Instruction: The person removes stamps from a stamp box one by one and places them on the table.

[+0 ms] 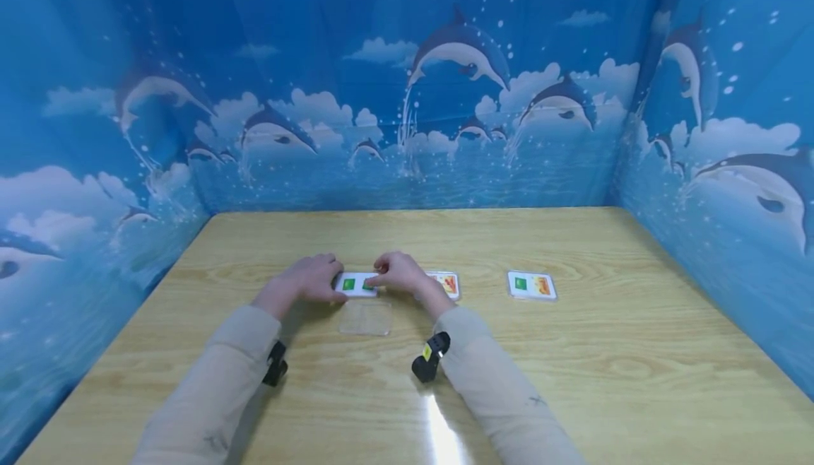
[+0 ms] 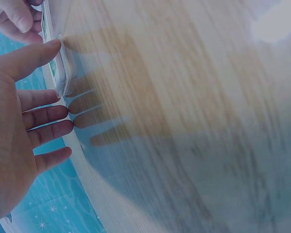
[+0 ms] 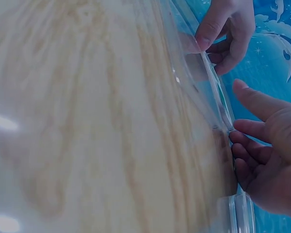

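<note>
On the table, a shallow clear plastic case holds a white card [image 1: 357, 285] with green squares printed on it. My left hand [image 1: 311, 278] holds the case's left end, thumb at the near corner and fingers at the far side; in the left wrist view the thumb meets the edge of the case [image 2: 62, 68]. From the right, my right hand [image 1: 402, 272] reaches over the case, its index finger extended onto the card near the right green square. In the right wrist view this hand's thumb [image 3: 254, 99] stands apart from the fingers. A clear plastic lid [image 1: 365, 318] lies just in front.
A second cased card [image 1: 450, 284] with an orange picture lies partly hidden behind my right wrist. Farther right lies another cased card [image 1: 532, 285] with green and orange pictures. Blue dolphin-print curtains [image 1: 407, 97] stand along the wooden table's [image 1: 636, 352] back and sides.
</note>
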Motion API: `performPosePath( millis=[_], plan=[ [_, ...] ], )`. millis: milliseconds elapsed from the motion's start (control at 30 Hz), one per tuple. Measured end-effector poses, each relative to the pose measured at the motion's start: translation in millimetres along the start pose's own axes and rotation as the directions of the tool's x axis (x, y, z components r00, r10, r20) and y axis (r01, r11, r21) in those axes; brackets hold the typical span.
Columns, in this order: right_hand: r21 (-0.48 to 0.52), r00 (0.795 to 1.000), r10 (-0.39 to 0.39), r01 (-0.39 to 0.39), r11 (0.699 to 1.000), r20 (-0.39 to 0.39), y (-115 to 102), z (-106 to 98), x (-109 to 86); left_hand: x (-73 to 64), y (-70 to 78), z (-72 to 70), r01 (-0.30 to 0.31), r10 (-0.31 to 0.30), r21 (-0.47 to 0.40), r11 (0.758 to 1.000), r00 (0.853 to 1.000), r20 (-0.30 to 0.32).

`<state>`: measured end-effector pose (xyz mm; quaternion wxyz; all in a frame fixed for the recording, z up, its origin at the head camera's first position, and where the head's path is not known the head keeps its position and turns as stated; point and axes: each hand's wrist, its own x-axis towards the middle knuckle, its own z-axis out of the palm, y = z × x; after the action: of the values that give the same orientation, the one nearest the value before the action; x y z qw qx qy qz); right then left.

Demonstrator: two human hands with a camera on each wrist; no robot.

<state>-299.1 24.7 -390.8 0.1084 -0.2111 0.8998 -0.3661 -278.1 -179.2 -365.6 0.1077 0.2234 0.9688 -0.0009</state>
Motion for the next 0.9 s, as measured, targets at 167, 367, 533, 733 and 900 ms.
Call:
performPosePath(
  millis=[167,367,533,733,900],
  plan=[
    [-0.034,1.0,-0.007,0.007,0.999,-0.008,0.1,1.6,0.3,0.4,-0.4,0.2,-0.009,0.009,0.002,1.0,1.0,-0.013],
    [-0.061,1.0,0.008,-0.009,0.998,-0.01,1.0,3.5,1.3,0.5,0.7,0.8,-0.013,0.013,0.007,1.0,1.0,-0.024],
    [-0.08,1.0,-0.001,0.0,0.997,-0.013,0.9,4.7,1.5,-1.4,2.9,-0.8,-0.004,0.004,0.007,1.0,1.0,-0.016],
    [-0.09,0.999,0.001,-0.004,0.996,-0.033,3.3,6.2,1.7,-1.7,3.2,-0.5,-0.005,0.005,0.004,1.0,1.0,-0.015],
    [-0.098,0.999,0.0,-0.005,0.995,-0.049,3.6,5.6,2.1,-1.7,4.1,0.0,0.015,-0.015,0.001,1.0,1.0,-0.012]
  ],
)
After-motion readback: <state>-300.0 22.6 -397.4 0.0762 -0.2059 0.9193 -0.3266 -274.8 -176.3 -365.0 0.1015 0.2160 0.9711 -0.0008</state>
